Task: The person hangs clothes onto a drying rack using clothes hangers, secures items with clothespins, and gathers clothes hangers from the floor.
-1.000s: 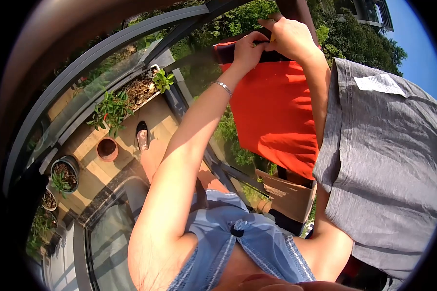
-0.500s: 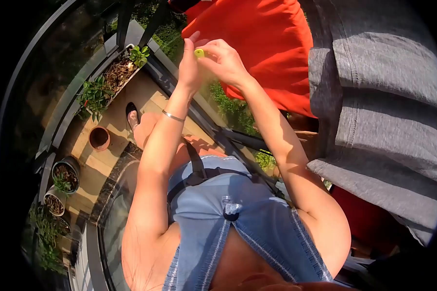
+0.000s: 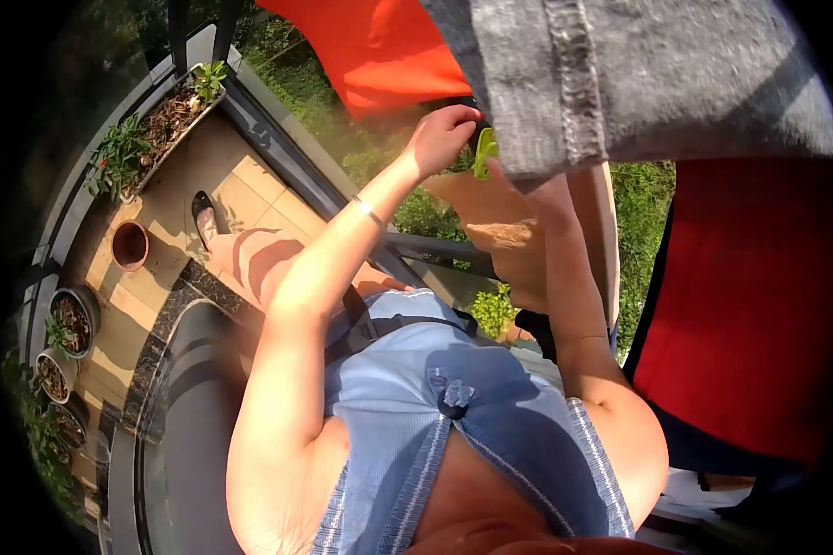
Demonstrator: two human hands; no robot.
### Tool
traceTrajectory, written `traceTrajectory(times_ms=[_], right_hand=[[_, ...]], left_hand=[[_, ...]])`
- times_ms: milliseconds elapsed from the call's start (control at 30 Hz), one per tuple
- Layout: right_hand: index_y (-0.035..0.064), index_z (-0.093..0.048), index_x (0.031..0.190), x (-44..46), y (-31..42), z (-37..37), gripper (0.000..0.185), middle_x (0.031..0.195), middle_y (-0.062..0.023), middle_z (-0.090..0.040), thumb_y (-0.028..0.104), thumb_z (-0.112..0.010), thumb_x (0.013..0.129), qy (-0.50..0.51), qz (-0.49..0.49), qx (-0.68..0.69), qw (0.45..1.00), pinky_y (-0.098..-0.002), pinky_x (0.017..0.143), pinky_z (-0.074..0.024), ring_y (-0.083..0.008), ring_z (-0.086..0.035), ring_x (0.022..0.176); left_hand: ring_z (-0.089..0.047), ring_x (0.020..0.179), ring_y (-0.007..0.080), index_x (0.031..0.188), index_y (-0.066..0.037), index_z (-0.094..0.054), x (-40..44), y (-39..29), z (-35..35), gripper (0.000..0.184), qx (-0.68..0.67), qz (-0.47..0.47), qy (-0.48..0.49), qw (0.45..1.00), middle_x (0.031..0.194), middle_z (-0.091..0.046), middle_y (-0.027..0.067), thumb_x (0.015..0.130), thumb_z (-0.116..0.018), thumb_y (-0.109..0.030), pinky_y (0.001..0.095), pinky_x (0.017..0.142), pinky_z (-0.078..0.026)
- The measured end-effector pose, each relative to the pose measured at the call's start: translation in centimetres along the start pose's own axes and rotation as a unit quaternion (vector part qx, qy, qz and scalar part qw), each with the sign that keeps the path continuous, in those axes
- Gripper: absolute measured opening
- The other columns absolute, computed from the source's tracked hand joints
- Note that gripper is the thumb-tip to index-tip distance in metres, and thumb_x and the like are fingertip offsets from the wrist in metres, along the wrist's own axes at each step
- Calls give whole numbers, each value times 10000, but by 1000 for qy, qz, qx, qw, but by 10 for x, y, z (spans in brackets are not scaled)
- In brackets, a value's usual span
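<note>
My left hand [image 3: 442, 141], with a silver bangle on the wrist, is raised with its fingers curled closed beside a dark strip of cloth. What its fingertips hold, if anything, is hidden. Just to the right, my right hand [image 3: 539, 192] pinches a lime-green clothes peg [image 3: 484, 153]. A hanging grey garment [image 3: 639, 83] covers part of that hand. Above the left hand hangs an orange-red garment [image 3: 379, 55], and a beige cloth [image 3: 500, 227] is behind the right forearm.
A dark red cloth [image 3: 740, 305] hangs at the right. To the left, a long planter [image 3: 180, 129], a terracotta pot [image 3: 130, 246] and several potted plants stand on the tiled floor [image 3: 171, 208]. A dark railing [image 3: 287, 139] and glass border the balcony, with greenery beyond.
Both hands have moved right and slightly lower, and apart from each other; the peg is now at my right hand. The view has shifted, with the grey garment closer and over the right hand.
</note>
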State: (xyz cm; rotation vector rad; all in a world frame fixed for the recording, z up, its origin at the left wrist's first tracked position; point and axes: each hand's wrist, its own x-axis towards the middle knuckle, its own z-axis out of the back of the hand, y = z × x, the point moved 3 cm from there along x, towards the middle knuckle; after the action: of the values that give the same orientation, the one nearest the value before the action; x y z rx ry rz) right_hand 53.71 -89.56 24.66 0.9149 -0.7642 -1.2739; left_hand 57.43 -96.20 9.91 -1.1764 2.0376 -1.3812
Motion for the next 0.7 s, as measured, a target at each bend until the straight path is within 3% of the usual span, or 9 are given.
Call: traceTrajectory(times_ms=[67, 100, 133, 233, 300, 467, 533, 567, 700], right_hand=[[28, -370, 1275, -24, -9, 26, 579, 939, -2, -503, -29, -584, 740, 11, -150, 27, 988, -183, 568, -412, -36, -480, 672], [28, -370, 1275, -31, -7, 37, 579, 939, -2, -503, -29, -584, 740, 14, -146, 26, 989, -183, 568, -412, -36, -480, 672], [35, -329, 1299, -39, -7, 46, 656, 922, -7, -509, 2, -615, 709, 55, -192, -44, 979, -182, 605, -411, -37, -479, 690], [48, -321, 1305, -49, -5, 47, 714, 797, -21, -513, 43, -639, 666, 115, -245, -205, 941, -192, 577, -391, -46, -466, 637], [72, -349, 1292, -49, -9, 43, 721, 590, -41, -464, 87, -642, 634, 142, -251, -310, 906, -209, 500, -363, -71, -440, 537], [64, -448, 1218, -49, -14, 40, 612, 623, -22, -483, 92, -643, 639, 208, -233, -277, 909, -211, 503, -368, -66, -457, 550], [54, -488, 1182, -51, -15, 41, 567, 643, -15, -492, 94, -645, 638, 218, -227, -240, 918, -209, 508, -373, -65, -465, 556], [48, -516, 1149, -51, -12, 42, 528, 677, -10, -507, 90, -646, 639, 223, -218, -230, 922, -203, 522, -380, -61, -474, 574], [-1, -542, 1100, -51, -8, 49, 499, 841, -21, -480, 17, -645, 611, 219, -226, -114, 942, -195, 614, -402, -61, -478, 714]], left_hand=[[-539, 981, 207, 1175, 11, -465, 20, 4, -22, 372, 82, -10, -31, 996, 1108, -547, 163, 823, -468, -110, 294, 839, -412], [-529, 1014, 216, 1183, -3, -461, 32, 4, -28, 375, 111, 11, -15, 994, 1104, -548, 165, 821, -469, -102, 295, 843, -407], [-542, 989, 222, 1208, -32, -448, 53, 22, -38, 407, 143, -168, -103, 970, 1117, -544, 157, 810, -481, -108, 301, 812, -421], [-563, 919, 197, 1143, -44, -511, 76, 6, -44, 371, 284, -292, -226, 885, 1054, -579, 134, 786, -520, -145, 295, 787, -426], [-570, 861, 173, 995, -35, -581, 85, -4, -40, 278, 198, 63, 67, 976, 911, -612, 97, 770, -544, -194, 291, 767, -428], [-566, 806, 150, 826, -20, -583, 60, -14, -26, 140, 170, -57, 32, 983, 740, -578, 68, 764, -519, -128, 279, 730, -444], [-561, 776, 163, 840, -18, -591, 47, 9, -33, 168, -53, -125, 89, 987, 749, -569, 77, 730, -467, 8, 276, 746, -442], [-558, 837, 189, 854, -27, -604, 32, -12, -30, 289, 86, -132, 108, 982, 852, -567, 88, 682, -409, 99, 288, 779, -438], [-530, 937, 214, 900, -44, -622, 35, 12, -48, 367, 150, -176, 114, 966, 1039, -534, 113, 646, -402, 102, 299, 808, -432]])
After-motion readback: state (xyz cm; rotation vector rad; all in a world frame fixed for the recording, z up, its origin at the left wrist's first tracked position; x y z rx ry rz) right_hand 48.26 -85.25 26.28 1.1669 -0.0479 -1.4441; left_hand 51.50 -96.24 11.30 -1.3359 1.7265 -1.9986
